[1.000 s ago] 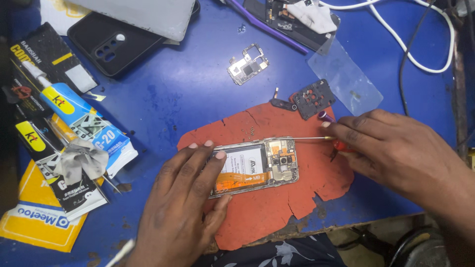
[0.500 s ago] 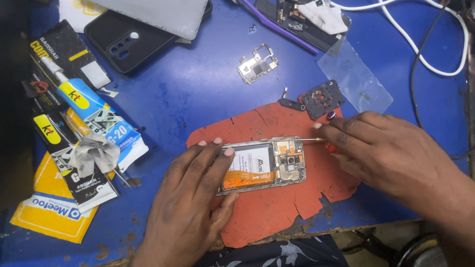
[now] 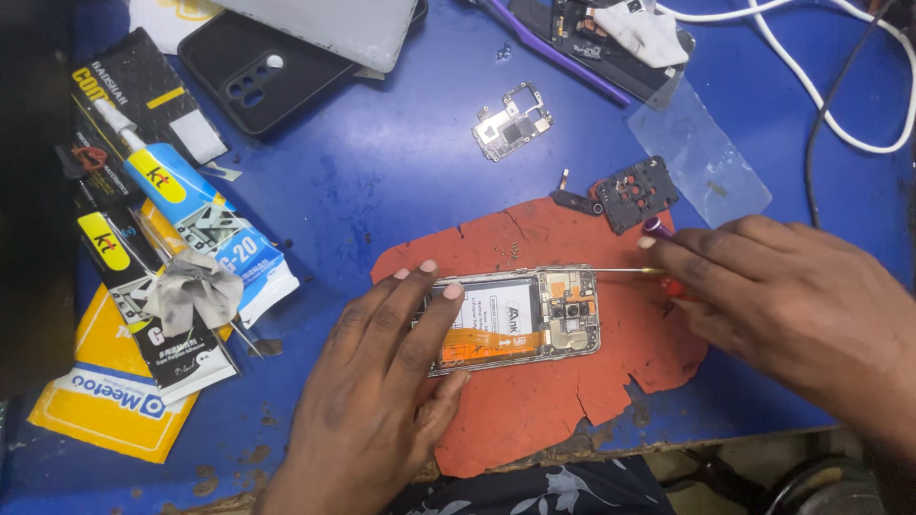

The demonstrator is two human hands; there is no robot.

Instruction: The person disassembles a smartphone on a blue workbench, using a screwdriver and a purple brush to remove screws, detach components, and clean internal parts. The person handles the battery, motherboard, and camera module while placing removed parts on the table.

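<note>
Far left on the blue table (image 3: 382,191), a yellow packet (image 3: 105,410) lies under dark glue cartons (image 3: 143,286), with a blue-and-white glue tube (image 3: 172,191) slanting across them and a crumpled grey wipe (image 3: 191,291) on top. Above that, a black phone case (image 3: 258,72) sits face up, partly tucked under a pale grey slab (image 3: 324,24) at the top edge. Moving in, the left hand (image 3: 382,401) lies palm down, fingers spread flat over the left half of the opened phone (image 3: 525,315), pressing it onto the torn red mat (image 3: 572,391); it pins rather than grips. The phone rests lengthwise on the mat, back off, white battery and orange flex cable showing, camera module toward its right end. Up the table, a small metal shield plate (image 3: 512,121) lies alone on the blue, and nearer the mat's top edge a black plastic cover piece (image 3: 634,194) sits with a smaller black bit just beside it. A clear plastic strip (image 3: 701,162) lies to its right, below a second dismantled phone (image 3: 601,33) and a white cable (image 3: 821,105). On the right, the right hand (image 3: 773,296) is curled closed around a thin screwdriver (image 3: 620,271), fingertips pinching the handle, the shaft running level to the phone's upper right corner, tip at the frame there.
</note>
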